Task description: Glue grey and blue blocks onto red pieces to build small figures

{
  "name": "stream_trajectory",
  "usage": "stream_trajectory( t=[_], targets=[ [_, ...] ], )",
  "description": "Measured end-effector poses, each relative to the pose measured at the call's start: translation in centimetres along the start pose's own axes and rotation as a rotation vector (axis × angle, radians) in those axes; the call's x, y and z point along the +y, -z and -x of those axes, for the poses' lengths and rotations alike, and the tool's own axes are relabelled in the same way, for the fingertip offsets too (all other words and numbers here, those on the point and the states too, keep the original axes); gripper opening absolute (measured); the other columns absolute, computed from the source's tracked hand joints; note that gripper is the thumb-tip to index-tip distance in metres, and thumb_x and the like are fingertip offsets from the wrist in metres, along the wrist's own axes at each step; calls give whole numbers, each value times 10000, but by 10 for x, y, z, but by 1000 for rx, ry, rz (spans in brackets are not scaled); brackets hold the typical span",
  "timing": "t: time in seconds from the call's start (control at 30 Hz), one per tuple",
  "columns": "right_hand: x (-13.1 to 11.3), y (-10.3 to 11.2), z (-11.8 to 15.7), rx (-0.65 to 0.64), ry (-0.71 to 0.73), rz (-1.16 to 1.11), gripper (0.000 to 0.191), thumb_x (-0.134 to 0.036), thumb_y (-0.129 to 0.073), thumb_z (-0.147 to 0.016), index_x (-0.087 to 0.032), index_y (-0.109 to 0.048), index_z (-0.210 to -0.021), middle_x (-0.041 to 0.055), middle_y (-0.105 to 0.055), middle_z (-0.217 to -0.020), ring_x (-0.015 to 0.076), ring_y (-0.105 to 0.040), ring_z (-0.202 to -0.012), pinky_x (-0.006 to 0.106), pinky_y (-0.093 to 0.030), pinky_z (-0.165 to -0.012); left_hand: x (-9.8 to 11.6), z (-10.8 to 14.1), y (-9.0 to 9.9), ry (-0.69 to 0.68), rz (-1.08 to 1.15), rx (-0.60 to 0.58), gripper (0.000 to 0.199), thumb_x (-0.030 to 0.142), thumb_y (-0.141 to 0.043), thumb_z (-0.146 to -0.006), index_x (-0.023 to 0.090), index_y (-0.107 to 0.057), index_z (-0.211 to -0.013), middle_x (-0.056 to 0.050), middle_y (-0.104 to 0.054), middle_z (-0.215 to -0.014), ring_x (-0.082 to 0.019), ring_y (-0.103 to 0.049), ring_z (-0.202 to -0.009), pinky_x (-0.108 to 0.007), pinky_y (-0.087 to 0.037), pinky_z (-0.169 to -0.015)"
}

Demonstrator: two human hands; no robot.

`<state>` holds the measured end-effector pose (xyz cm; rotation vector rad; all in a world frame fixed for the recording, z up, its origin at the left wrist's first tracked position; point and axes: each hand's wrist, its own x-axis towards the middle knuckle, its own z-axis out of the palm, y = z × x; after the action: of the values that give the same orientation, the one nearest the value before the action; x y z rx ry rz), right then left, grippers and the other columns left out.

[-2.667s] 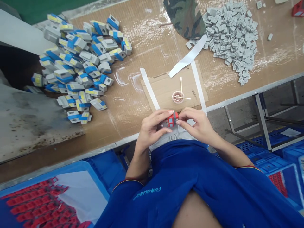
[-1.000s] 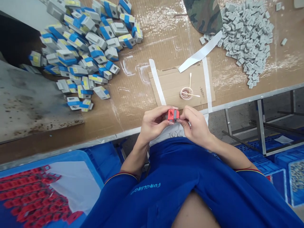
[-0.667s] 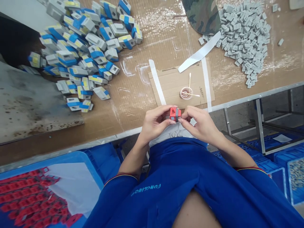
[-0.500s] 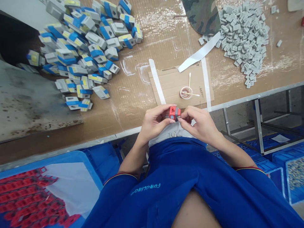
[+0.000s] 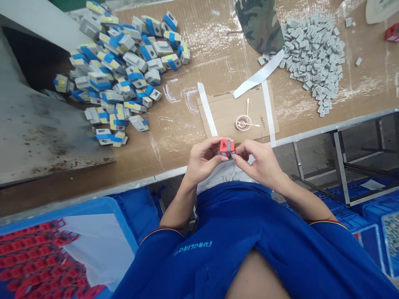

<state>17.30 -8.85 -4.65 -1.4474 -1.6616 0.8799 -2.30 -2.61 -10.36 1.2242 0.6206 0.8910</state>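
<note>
Close to my body at the table's front edge, a small red and grey block [image 5: 227,146] is held between both hands. My left hand [image 5: 204,161] has its thumb and fingers closed around the block's left side. The fingertips of my right hand [image 5: 256,162] are pinched at its right side, and whatever small part may be between them is too hidden to make out. Just beyond the hands, a small clear cup [image 5: 243,123] with cotton swabs [image 5: 248,107] stands on a taped cardboard sheet [image 5: 222,112].
Grey blocks with blue and yellow bands [image 5: 134,74] are heaped at the left. Small grey pieces [image 5: 318,58] lie piled at the right beside a camouflage cloth [image 5: 262,25]. A blue bin [image 5: 120,216] at lower left holds red pieces [image 5: 37,253].
The red and grey block has turned slightly in my fingers, and its red end now sits nearer the grey band. The view has shifted a little.
</note>
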Motion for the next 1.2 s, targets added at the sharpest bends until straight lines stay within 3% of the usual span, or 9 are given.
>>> stream_trajectory(
  t=[0.13,0.27,0.47,0.7,0.93,1.2],
  targets=[
    [-4,-8,8,109,131,-5,39,-259,-710,-1014,-236,-679,-1005,28,-704,-893,177,-658,-782,319,-576,-728,2,2,-3,42,141,-11,438,469,-906,-881,221,-721,-1192,-138,-844,-1213,-236,-838,-1017,-346,-688,-899],
    [-5,-14,11,212,198,68,211,-294,-757,-1005,-277,-687,-1204,65,-702,-1054,220,-700,-919,380,-633,-799,-5,2,-10,71,244,-8,484,502,-905,-870,246,-651,-1193,-119,-845,-1218,-245,-846,-1036,-349,-708,-877],
    [0,-7,9,276,311,144,307,-227,-740,-1013,-301,-661,-1300,82,-691,-1132,244,-732,-1052,413,-659,-882,-3,-4,-12,-16,228,-66,506,371,-927,-865,282,-729,-1322,-110,-832,-1294,-264,-841,-1124,-358,-714,-949],
    [5,3,12,214,266,110,242,-234,-744,-1008,-315,-708,-1233,71,-696,-1108,240,-729,-1021,428,-645,-880,6,-4,-9,-25,89,-48,459,247,-948,-841,260,-808,-1278,-127,-828,-1309,-268,-834,-1146,-359,-705,-986],
    [-4,7,10,208,251,261,94,-203,-711,-1031,-283,-710,-1081,84,-728,-1107,239,-701,-999,430,-605,-840,-1,-3,-11,-70,-50,-28,458,251,-911,-881,265,-803,-1326,-129,-826,-1316,-279,-812,-1208,-395,-665,-1084],
    [5,4,5,69,294,287,171,-165,-596,-1062,-258,-629,-923,91,-764,-1145,246,-707,-1051,432,-574,-836,-6,-1,-3,-86,-198,-60,444,262,-880,-900,247,-808,-1337,-121,-847,-1251,-264,-827,-1141,-342,-666,-1007]
  ],
)
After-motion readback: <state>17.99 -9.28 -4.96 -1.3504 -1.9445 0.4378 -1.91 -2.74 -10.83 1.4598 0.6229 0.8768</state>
